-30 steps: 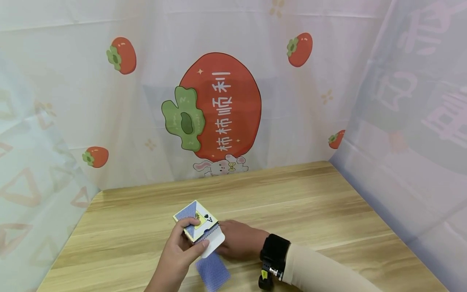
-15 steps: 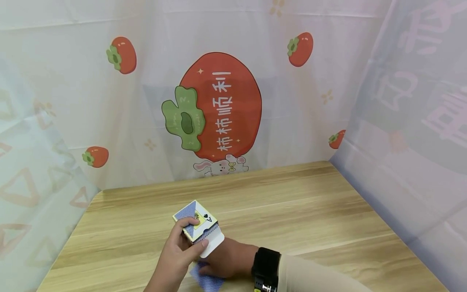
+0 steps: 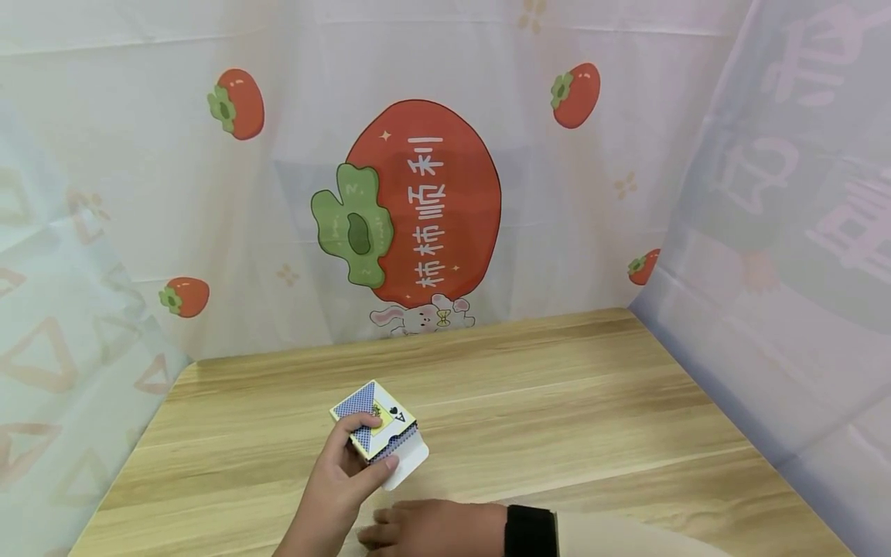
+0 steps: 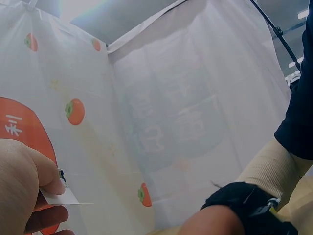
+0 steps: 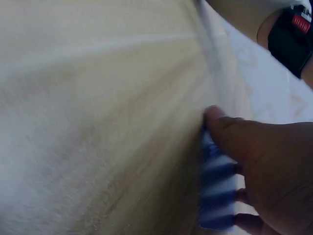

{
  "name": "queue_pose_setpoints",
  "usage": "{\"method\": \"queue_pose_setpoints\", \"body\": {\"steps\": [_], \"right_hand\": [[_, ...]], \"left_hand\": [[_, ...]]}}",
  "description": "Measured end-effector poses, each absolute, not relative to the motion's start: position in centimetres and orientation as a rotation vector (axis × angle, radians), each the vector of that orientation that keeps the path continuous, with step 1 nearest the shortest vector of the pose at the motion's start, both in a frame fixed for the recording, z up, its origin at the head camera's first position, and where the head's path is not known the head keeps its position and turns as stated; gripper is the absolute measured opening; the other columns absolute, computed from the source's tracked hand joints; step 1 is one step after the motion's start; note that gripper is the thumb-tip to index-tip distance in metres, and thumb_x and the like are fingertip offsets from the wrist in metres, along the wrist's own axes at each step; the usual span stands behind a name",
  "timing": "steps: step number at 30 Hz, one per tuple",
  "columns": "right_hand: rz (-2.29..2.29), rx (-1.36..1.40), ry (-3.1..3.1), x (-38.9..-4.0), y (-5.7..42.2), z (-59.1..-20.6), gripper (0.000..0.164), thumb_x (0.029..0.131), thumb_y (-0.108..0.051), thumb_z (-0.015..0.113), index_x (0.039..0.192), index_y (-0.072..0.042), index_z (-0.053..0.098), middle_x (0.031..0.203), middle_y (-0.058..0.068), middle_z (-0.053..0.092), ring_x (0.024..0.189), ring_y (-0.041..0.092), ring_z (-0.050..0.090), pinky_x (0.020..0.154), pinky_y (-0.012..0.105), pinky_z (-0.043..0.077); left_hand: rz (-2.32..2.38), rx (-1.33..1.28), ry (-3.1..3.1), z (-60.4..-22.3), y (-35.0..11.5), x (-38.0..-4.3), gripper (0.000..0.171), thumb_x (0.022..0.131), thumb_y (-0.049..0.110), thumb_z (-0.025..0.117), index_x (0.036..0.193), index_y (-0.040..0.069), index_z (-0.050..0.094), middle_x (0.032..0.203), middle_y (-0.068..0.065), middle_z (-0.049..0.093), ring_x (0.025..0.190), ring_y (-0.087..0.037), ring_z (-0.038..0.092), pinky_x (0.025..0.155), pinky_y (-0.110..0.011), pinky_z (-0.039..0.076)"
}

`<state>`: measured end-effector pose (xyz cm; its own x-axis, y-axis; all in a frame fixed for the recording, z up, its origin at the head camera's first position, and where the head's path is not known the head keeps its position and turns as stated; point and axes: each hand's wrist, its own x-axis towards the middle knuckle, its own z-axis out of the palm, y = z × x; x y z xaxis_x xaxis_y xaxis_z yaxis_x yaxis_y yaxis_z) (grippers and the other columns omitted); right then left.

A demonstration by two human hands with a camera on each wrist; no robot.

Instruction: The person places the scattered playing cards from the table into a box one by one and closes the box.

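In the head view my left hand [image 3: 332, 473] grips a playing-card box [image 3: 365, 399] tilted above the table, its fingers over the printed face and its thumb by the mouth. The white flap [image 3: 409, 463] hangs open toward me. My right hand [image 3: 435, 531] is low at the bottom edge of that view, nearer to me than the box. The right wrist view, blurred, shows blue-backed playing cards [image 5: 217, 191] held between the thumb and the fingers of that hand. The head view hides these cards. Part of the white flap [image 4: 61, 198] shows in the left wrist view.
The wood-grain table [image 3: 557, 402] spreads out under both hands. A white cloth backdrop [image 3: 278, 155] printed with persimmons rises behind it, and pale cloth panels [image 3: 780, 255] stand along the sides. A black band [image 3: 532, 531] circles the right wrist.
My right hand has come down toward me from behind the box flap, and the blue-backed cards seen on the table have gone from the head view. The left hand and box have stayed nearly still.
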<state>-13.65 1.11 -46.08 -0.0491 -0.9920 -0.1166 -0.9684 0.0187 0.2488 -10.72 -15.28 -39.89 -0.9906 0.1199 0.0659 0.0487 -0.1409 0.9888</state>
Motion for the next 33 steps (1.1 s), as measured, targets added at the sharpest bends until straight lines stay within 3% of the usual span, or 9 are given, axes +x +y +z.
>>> {"method": "queue_pose_setpoints", "body": {"steps": [8,13,18,23,25,29,33], "right_hand": [[-0.277,2.3,-2.299,-13.1,3.6,-44.9,0.049,0.106,-0.042,0.048,0.151,-0.025,0.042,0.143,-0.015,0.047,0.127,-0.002,0.042,0.109,0.01,0.029],[-0.16,2.361,-2.346,-12.9,5.5,-44.3,0.051,0.108,-0.044,0.043,0.156,-0.027,0.035,0.148,-0.016,0.043,0.13,-0.001,0.04,0.108,0.01,0.029],[-0.05,2.346,-2.413,-12.9,7.0,-44.5,0.048,0.108,-0.042,0.044,0.154,-0.027,0.039,0.152,-0.013,0.042,0.13,-0.005,0.037,0.106,0.006,0.028],[0.043,2.155,-2.49,-13.4,8.2,-45.2,0.04,0.107,-0.043,0.049,0.144,-0.029,0.053,0.148,-0.01,0.049,0.132,-0.002,0.044,0.105,0.009,0.035],[0.0,2.028,-2.521,-13.7,8.6,-45.7,0.041,0.104,-0.048,0.052,0.141,-0.032,0.055,0.146,-0.011,0.051,0.125,-0.001,0.048,0.099,0.011,0.04],[-0.098,1.745,-2.671,-13.9,9.2,-46.3,0.055,0.097,-0.063,0.054,0.142,-0.033,0.052,0.144,-0.009,0.051,0.114,0.003,0.052,0.092,0.019,0.047],[-0.154,1.589,-2.85,-13.8,10.2,-45.3,0.068,0.092,-0.066,0.059,0.147,-0.028,0.047,0.147,-0.006,0.049,0.115,0.009,0.052,0.091,0.026,0.051]], "left_hand": [[2.325,0.194,2.029,-39.9,-15.2,-10.7,0.051,0.089,-0.004,0.069,0.131,0.007,0.043,0.127,-0.028,0.048,0.107,-0.028,0.062,0.081,-0.034,0.058],[2.316,0.181,2.036,-39.8,-15.2,-10.7,0.051,0.089,-0.003,0.07,0.131,0.008,0.042,0.129,-0.028,0.046,0.108,-0.028,0.061,0.081,-0.033,0.058],[2.308,0.18,2.048,-39.8,-15.2,-10.8,0.052,0.089,-0.004,0.07,0.131,0.007,0.042,0.129,-0.029,0.048,0.108,-0.028,0.062,0.081,-0.033,0.058],[2.293,0.181,2.048,-39.6,-15.1,-10.8,0.051,0.089,-0.003,0.07,0.131,0.007,0.042,0.133,-0.03,0.047,0.11,-0.028,0.061,0.082,-0.033,0.058],[2.292,0.179,2.04,-39.6,-15.1,-10.7,0.052,0.089,-0.003,0.07,0.131,0.007,0.042,0.134,-0.03,0.046,0.111,-0.028,0.061,0.082,-0.032,0.058],[2.298,0.183,2.031,-39.7,-15.0,-10.7,0.052,0.089,-0.004,0.07,0.131,0.007,0.042,0.133,-0.03,0.046,0.11,-0.028,0.061,0.081,-0.032,0.058],[2.306,0.182,2.035,-39.7,-14.9,-10.6,0.051,0.088,-0.004,0.07,0.131,0.007,0.044,0.13,-0.029,0.048,0.108,-0.028,0.061,0.08,-0.032,0.058]]}}
